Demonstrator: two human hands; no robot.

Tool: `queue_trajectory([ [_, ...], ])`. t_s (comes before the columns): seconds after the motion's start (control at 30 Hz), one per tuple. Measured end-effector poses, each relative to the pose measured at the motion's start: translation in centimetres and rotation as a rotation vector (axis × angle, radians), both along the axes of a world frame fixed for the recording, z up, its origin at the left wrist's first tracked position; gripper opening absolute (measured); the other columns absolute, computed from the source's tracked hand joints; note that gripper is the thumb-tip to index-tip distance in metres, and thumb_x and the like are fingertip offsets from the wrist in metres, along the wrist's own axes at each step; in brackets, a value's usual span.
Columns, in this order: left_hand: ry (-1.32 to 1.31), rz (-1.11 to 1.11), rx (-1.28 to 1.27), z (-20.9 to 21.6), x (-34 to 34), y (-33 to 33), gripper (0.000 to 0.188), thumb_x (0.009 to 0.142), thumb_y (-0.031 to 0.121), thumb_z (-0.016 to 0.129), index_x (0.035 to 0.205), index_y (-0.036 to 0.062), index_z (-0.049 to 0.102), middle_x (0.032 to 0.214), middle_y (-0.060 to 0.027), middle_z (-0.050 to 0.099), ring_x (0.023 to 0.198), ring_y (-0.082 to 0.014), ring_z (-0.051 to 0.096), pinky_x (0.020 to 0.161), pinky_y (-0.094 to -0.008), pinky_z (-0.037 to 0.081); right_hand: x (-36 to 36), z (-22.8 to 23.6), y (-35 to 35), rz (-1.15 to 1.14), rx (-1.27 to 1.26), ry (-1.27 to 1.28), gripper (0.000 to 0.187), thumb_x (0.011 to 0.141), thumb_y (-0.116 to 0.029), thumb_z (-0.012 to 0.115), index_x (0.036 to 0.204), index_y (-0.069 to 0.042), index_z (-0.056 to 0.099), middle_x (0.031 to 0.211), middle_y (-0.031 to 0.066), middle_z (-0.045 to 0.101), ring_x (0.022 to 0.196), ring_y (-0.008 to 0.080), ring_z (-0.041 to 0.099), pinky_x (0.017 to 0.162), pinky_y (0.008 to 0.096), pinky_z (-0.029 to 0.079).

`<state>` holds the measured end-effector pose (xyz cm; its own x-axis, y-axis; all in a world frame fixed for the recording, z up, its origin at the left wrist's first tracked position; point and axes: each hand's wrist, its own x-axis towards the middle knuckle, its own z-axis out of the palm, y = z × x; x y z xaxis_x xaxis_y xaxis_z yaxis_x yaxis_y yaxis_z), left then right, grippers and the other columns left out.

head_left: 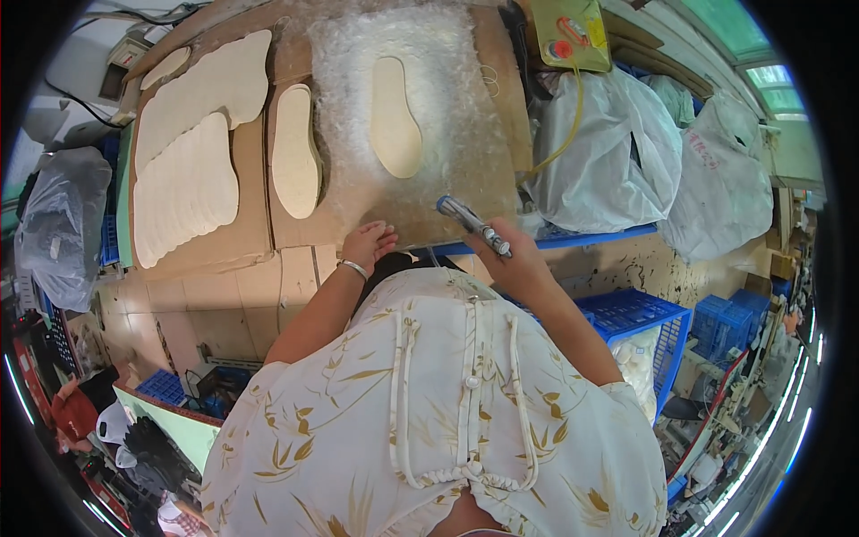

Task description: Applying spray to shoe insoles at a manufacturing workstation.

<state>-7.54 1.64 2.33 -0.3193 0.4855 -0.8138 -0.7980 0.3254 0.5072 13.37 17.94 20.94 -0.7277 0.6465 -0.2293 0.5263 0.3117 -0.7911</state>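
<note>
My right hand [517, 266] is wrapped round a slim metal spray gun [472, 224], its blue-rimmed end directed toward the worktable. My left hand [369, 247] hovers at the near edge of the cardboard-topped table [358, 210], fingers loosely extended and nothing in them. Ahead of both hands, a single cream insole [396, 116] lies flat on a patch coated with whitish, stringy residue [344, 80]. Left of it is a small stack of insoles [295, 152]. Farther left, overlapping insoles are fanned out in two rows, a far row [210, 89] and a near row [186, 192].
At the right stand a yellowish can [573, 36] with a yellow hose [573, 121] and large white plastic bags [604, 152]. A blue crate [635, 313] sits by my right arm. A grey plastic-wrapped bundle [63, 224] is at far left. Other people appear at lower left.
</note>
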Motion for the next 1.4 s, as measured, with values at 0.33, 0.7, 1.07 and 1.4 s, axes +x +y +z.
queue_trajectory([
  [0.33, 0.028, 0.04, 0.078, -0.6, -0.5, 2.3, 0.027, 0.09, 0.013, 0.058, 0.114, 0.0015, 0.053, 0.1, -0.0094, 0.063, 0.088, -0.0201, 0.064, 0.074, -0.0307, 0.055, -1.8, 0.9, 1.5, -0.033, -0.003, 0.031, 0.025, 0.089, -0.029, 0.063, 0.093, -0.005, 0.058, 0.069, 0.0176, 0.058, 0.063, 0.0363, 0.056, 0.057, 0.0414, 0.042],
  [0.7, 0.364, 0.175, -0.001, -0.7, -4.2, 9.7, 0.029, 0.086, 0.008, 0.06, 0.112, -0.0042, 0.056, 0.086, -0.0109, 0.064, 0.067, -0.0163, 0.064, 0.054, -0.0259, 0.054, -4.1, 2.3, 2.1, -0.039, -0.076, 0.043, 0.024, 0.09, -0.026, 0.061, 0.096, -0.003, 0.059, 0.065, 0.0086, 0.052, 0.059, 0.0184, 0.046, 0.056, 0.0326, 0.04],
  [1.07, 0.614, 0.135, -0.259, -0.5, -6.2, 13.6, 0.009, 0.08, 0.009, 0.061, 0.081, -0.0003, 0.061, 0.06, -0.0079, 0.06, 0.045, -0.0136, 0.056, 0.04, -0.0258, 0.046, -1.5, -1.1, 3.4, -0.223, -0.111, 0.192, 0.022, 0.091, -0.024, 0.06, 0.095, -0.002, 0.059, 0.068, 0.0021, 0.05, 0.064, 0.0095, 0.043, 0.058, 0.027, 0.038],
  [1.4, 0.708, 0.038, -0.209, 3.5, -8.1, 13.5, 0.017, 0.077, 0.013, 0.066, 0.085, -0.0015, 0.067, 0.068, -0.006, 0.063, 0.053, -0.0117, 0.058, 0.045, -0.0261, 0.045, -1.8, -2.3, 4.1, -0.221, -0.148, 0.17, 0.022, 0.091, -0.023, 0.059, 0.09, -0.001, 0.06, 0.066, 0.0004, 0.05, 0.064, 0.0089, 0.044, 0.058, 0.0276, 0.039],
])
